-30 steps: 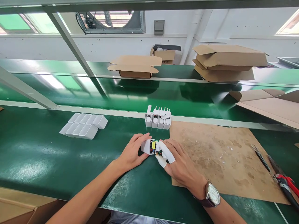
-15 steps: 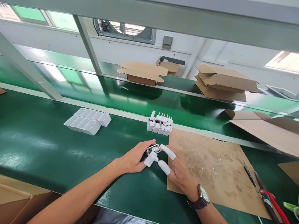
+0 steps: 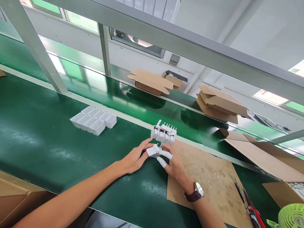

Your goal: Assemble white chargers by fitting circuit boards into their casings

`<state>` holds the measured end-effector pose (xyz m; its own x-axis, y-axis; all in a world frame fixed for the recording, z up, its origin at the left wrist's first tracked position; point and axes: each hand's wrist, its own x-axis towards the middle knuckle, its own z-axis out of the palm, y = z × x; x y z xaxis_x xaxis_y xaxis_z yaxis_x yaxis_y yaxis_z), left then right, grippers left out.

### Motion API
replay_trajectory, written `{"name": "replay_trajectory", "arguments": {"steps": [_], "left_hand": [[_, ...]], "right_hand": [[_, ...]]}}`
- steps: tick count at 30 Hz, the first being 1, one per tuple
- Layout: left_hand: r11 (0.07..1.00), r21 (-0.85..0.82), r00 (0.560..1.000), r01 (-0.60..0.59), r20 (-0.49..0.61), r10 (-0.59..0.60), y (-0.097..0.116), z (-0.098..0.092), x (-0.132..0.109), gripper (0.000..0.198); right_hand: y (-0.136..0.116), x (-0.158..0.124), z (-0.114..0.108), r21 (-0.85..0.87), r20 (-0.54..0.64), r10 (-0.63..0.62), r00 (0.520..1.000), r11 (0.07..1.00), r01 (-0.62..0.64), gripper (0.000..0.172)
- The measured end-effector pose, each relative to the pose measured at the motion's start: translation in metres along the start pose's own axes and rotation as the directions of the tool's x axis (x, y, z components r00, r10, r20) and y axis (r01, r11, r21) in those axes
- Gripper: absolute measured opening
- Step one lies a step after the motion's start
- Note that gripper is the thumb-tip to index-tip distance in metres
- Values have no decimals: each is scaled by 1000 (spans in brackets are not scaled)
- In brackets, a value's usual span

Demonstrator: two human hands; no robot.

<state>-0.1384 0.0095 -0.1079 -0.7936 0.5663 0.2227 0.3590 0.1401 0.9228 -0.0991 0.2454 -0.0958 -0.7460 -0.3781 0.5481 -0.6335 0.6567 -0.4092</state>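
A small white plastic case (image 3: pixel 152 152), like a power adapter housing, is between my two hands just above the green bench. A white cover piece with a small prong (image 3: pixel 155 147) lies over its top. My left hand (image 3: pixel 136 158) grips the case from the left, thumb in front and fingers behind. My right hand (image 3: pixel 175 164), with white finger cots on thumb and index finger, presses at its right end; the wrist wears a watch. Just behind stands a row of similar filled cases (image 3: pixel 163 135) with pronged covers loose on top. Several empty white cases (image 3: pixel 91 122) stand to the left.
A stained cardboard sheet (image 3: pixel 201 177) lies at the right, with tweezers (image 3: pixel 238 189) and red-handled pliers (image 3: pixel 255 215) on its edge. A green coil (image 3: pixel 292 215) sits at the lower right. Cardboard boxes (image 3: pixel 219 104) and a metal frame post (image 3: pixel 40 50) stand beyond.
The cover piece, which hung off the front of the open case, now lies over the case. My right fingers have closed in against it. The head view has tilted.
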Motion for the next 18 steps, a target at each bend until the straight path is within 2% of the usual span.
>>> {"name": "replay_trajectory", "arguments": {"steps": [4,9,12,16,18], "left_hand": [[1000,-8,999,28,27,-28,-2,0,-2,66],[999,-35,1000,15,0,-15,-2,2,-2,65],[1000,-18,1000,-14,-28,14,-2,4,-3,71],[997,16,995,-75,-59,76,-5,7,-6,83],[994,34,994,-99,-52,101,-7,8,-6,82]], "right_hand": [[0,-3,10,61,-45,-22,999,998,25,36],[-6,-14,20,71,-39,2,999,997,1,50],[-10,-15,20,66,-46,12,999,998,-9,52],[-16,-13,14,97,-124,64,990,994,-52,50],[-17,-13,13,139,-115,76,990,988,-60,46]]}}
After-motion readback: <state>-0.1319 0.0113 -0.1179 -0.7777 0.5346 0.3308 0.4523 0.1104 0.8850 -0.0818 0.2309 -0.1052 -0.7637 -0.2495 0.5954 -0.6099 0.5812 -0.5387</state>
